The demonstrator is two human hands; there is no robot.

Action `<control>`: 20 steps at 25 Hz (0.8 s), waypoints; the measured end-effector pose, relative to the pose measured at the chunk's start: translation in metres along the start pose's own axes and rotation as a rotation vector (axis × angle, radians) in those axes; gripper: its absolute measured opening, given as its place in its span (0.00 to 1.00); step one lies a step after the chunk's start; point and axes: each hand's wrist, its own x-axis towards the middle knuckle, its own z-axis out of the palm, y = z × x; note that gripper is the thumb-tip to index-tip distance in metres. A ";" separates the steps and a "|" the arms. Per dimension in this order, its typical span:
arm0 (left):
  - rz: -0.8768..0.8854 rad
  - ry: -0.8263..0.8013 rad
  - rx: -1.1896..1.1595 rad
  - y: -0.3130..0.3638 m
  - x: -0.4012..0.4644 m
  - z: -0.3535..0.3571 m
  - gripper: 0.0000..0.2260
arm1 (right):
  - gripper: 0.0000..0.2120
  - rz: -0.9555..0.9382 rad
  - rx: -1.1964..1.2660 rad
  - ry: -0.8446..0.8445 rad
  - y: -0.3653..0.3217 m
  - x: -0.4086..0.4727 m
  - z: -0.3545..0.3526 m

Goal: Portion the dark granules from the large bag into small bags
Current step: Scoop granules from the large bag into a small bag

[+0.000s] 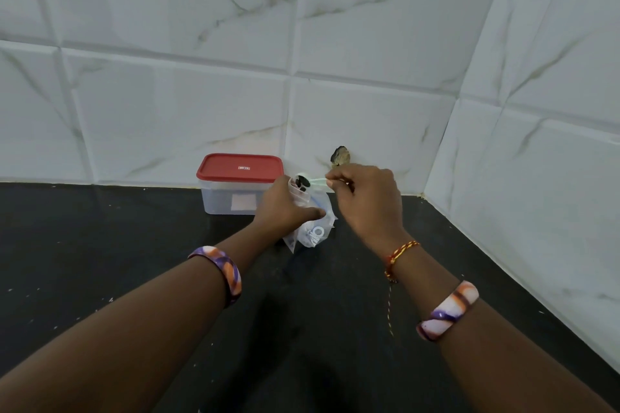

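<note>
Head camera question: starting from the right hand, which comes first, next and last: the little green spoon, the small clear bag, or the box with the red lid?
1. Little green spoon: pinched in the right hand itself.
2. Small clear bag: just left of that hand, held by the left hand.
3. Box with the red lid: farthest left, against the wall.

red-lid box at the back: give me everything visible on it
The box is a rectangular tub of clear or frosted plastic with a red snap-on lid, closed, carrying a small label at its centre. It stands upright on the dark counter against the marble-look tiled wall. A pale square shows on or through its front wall; other contents cannot be told. The left hand overlaps its right front corner in view; contact cannot be told.
</note>
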 end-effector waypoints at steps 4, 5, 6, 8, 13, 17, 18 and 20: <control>-0.049 0.017 -0.062 0.002 -0.001 -0.006 0.29 | 0.07 -0.271 -0.089 0.162 0.000 -0.007 0.004; -0.053 0.017 -0.074 0.002 -0.001 -0.007 0.29 | 0.06 -0.213 0.006 0.152 0.001 -0.007 0.004; -0.053 0.020 -0.084 0.001 -0.002 -0.008 0.28 | 0.06 -0.102 0.130 0.131 0.002 -0.006 0.003; -0.060 0.022 -0.099 -0.002 -0.003 -0.010 0.26 | 0.06 0.239 0.383 0.086 0.008 -0.002 0.005; -0.203 -0.092 -0.292 -0.028 -0.015 -0.005 0.28 | 0.09 1.106 0.835 -0.069 0.043 -0.021 0.034; -0.265 -0.197 -0.549 -0.047 -0.028 0.003 0.25 | 0.12 1.278 0.966 -0.133 0.046 -0.026 0.071; -0.275 -0.190 -0.571 -0.049 -0.032 0.005 0.22 | 0.12 1.276 0.958 -0.125 0.044 -0.024 0.079; -0.326 -0.136 -0.626 -0.056 -0.039 0.008 0.17 | 0.10 1.273 0.897 -0.119 0.042 -0.021 0.094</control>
